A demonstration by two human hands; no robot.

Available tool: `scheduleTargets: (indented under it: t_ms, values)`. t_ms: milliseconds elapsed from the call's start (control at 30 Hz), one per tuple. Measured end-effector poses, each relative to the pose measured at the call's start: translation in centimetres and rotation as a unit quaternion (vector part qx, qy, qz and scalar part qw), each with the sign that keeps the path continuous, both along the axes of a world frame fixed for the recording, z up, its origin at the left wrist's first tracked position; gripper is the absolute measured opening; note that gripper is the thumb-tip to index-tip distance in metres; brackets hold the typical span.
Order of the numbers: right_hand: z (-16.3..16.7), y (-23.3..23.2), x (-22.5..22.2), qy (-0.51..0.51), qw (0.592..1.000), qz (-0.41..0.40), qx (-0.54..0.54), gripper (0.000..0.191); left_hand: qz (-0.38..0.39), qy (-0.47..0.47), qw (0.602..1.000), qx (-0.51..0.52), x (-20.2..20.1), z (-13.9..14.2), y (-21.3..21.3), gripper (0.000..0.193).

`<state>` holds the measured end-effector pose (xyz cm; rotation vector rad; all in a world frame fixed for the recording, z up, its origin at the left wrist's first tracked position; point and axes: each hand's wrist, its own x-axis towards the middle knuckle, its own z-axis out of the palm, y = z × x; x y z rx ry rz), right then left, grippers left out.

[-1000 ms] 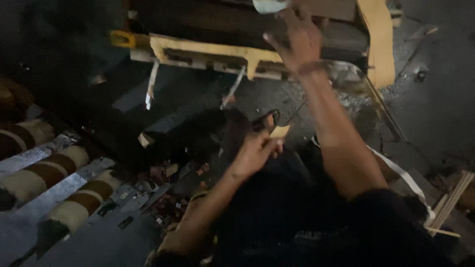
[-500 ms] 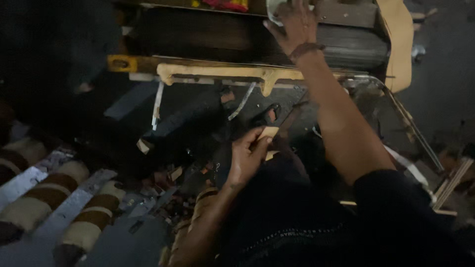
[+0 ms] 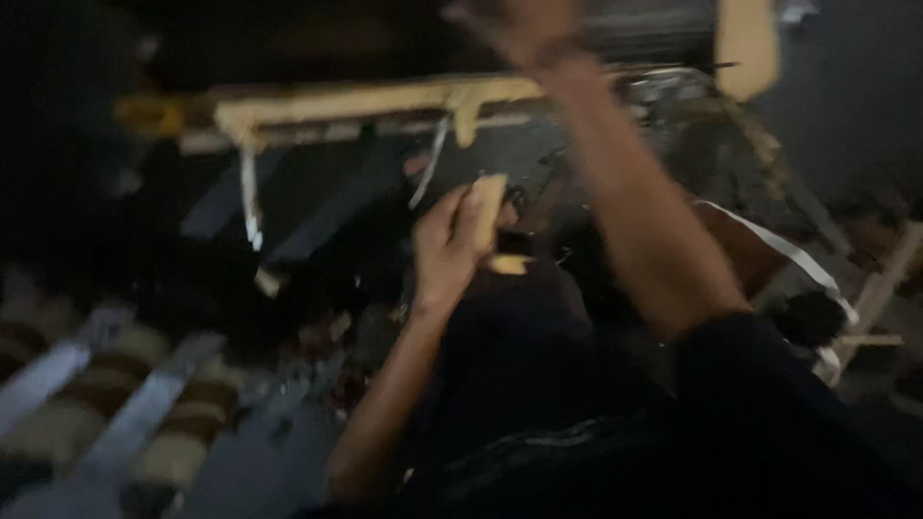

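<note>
The left hand (image 3: 452, 245) pinches a pale wood chip (image 3: 488, 207); the right hand's (image 3: 514, 24) grip is blurred, so the chip could slip in the dark.

Place: dim workshop, likely weaving or woodworking shed; exact trade not determinable, view blurred.
Evidence: long pale wooden beam (image 3: 385, 101) set across dark machine frame; upright pale wooden board (image 3: 745, 38) seen at top right.
White straps (image 3: 248, 197) hung from beam.
Row of thick rollers (image 3: 178, 452), banded cream and brown, laid at lower left, crossed by flat metal bars (image 3: 144, 418).
Small debris (image 3: 336, 384) scattered on dark floor.
Thin wooden sticks (image 3: 880, 288) leaned at right edge.
</note>
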<state>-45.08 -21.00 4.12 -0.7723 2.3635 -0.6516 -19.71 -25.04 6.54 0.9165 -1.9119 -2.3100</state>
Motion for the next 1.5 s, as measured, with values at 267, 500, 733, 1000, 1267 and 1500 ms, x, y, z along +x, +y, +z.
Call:
scheduleTargets:
  t_ms: [267, 500, 733, 1000, 1267, 1500]
  values:
    - [5.9, 21.1, 16.0, 0.2, 0.96, 0.174, 0.096, 0.067, 0.057, 0.016, 0.986, 0.155, -0.1, -1.3, 11.2, 0.033]
    - [2.5, 33.6, 17.9, 0.223, 0.955, 0.148, 0.126, 0.05, 0.021, -0.028, 0.994, 0.101, 1.0, -2.5, 23.2, 0.036]
    - [-4.4, 40.7, 21.6, -0.277, 0.841, -0.34, -0.316, 0.036, 0.084, 0.172, 0.975, 0.112, 0.4, -6.7, 33.0, 0.034]
    - [-8.9, 45.6, 20.4, -0.154, 0.852, -0.385, -0.321, 0.019, 0.018, 0.212, 0.947, -0.239, -2.8, -15.8, 32.3, 0.031]
    - [-10.6, 43.6, 15.0, -0.031, 0.911, -0.379, -0.156, 0.022, -0.025, 0.215, 0.934, -0.283, -15.1, -28.0, 27.8, 0.034]
    - [-17.5, 39.0, 10.3, 0.219, 0.891, -0.366, -0.158, 0.024, -0.098, 0.287, 0.925, -0.229, -15.3, -29.6, 25.6, 0.051]
